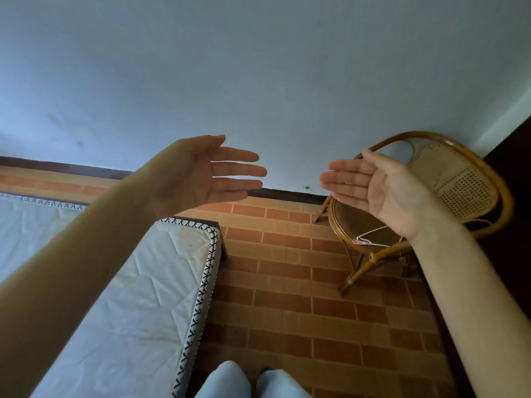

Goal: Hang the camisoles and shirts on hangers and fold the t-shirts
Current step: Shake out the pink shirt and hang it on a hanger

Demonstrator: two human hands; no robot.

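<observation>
Dim daylight, soft shadows (wide-angle edges bowed)

Both hands, the left hand [201, 173] and the right hand [373, 185], are held up with fingers straight and palms facing, with open air between them and a bare wall [258, 67] beyond. Low on the left the mattress [129, 297] fills the near side, its corner jutting toward the brick floor [287, 282], which runs as a lane down the middle. On the right a rattan chair [459, 179] stands against the wall with a hanger [370, 237] lying on its seat.
</observation>
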